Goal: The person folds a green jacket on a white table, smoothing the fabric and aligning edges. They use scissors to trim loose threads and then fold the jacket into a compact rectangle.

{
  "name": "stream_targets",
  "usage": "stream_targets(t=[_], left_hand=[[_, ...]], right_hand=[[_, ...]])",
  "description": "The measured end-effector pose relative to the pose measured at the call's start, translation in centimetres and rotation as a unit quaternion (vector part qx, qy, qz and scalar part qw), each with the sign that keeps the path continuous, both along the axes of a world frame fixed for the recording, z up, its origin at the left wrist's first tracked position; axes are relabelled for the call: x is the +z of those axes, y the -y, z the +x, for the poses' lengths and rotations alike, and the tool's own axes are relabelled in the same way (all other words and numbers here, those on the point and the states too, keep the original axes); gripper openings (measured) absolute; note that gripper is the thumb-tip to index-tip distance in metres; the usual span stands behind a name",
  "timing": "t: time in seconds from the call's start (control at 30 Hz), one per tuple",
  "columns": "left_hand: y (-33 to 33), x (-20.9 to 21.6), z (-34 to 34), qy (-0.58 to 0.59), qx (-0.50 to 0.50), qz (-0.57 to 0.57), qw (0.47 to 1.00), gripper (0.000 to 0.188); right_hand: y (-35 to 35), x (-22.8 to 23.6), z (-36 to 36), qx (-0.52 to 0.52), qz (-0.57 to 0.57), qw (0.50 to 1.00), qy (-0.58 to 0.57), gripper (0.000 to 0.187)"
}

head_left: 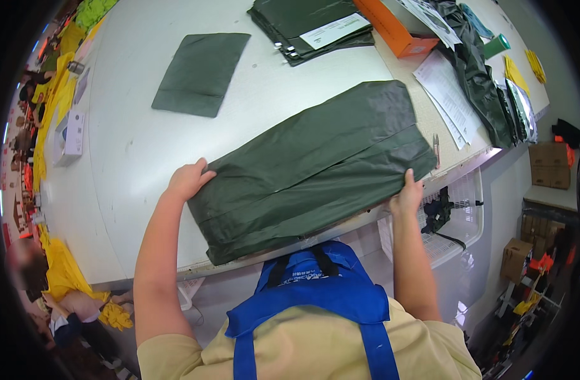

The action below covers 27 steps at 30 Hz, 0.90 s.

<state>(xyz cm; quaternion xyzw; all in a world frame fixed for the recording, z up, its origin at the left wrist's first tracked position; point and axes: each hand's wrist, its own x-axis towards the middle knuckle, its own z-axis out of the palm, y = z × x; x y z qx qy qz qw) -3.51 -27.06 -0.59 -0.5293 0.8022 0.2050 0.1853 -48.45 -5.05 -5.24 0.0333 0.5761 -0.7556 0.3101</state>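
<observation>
A long, folded dark green garment [315,168] of smooth, slightly shiny cloth lies slantwise on the white table [122,209] in front of me, its near side along the table edge. At its left end my left hand [190,180] pinches the upper corner, thumb on top. My right hand [407,194] grips the near edge towards the right end, thumb on the cloth and the other fingers hidden beneath. Farther back, a smaller flat dark green piece [201,75] lies apart from the garment. Small scissors [436,151] rest just past the garment's right end.
Packed dark green bundles [290,28] and an orange box [397,31] stand at the back. Paper sheets [451,95] and a dark garment [480,82] lie at right. A white basket [464,218] sits below the table edge. Yellow cloth [65,266] and people are at far left.
</observation>
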Motion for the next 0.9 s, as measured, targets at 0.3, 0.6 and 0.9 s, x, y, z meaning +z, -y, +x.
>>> stream_targets(t=[0.3,0.6,0.9], left_hand=[[3.8,1.2,-15.9,-0.279,-0.047,0.101,0.954,0.042],[4.5,0.8,-36.2,-0.211,-0.101,0.106,0.967,0.052],[6.7,3.3,-37.2,-0.317,0.104,0.450,0.829,0.027]], right_hand=[[-1.3,-0.8,-1.1,0.008,-0.087,0.986,0.142,0.030],[0.8,0.7,-0.5,-0.047,-0.015,0.986,0.159,0.037],[-0.1,1.9,-1.4,-0.012,-0.088,0.983,0.159,0.030]])
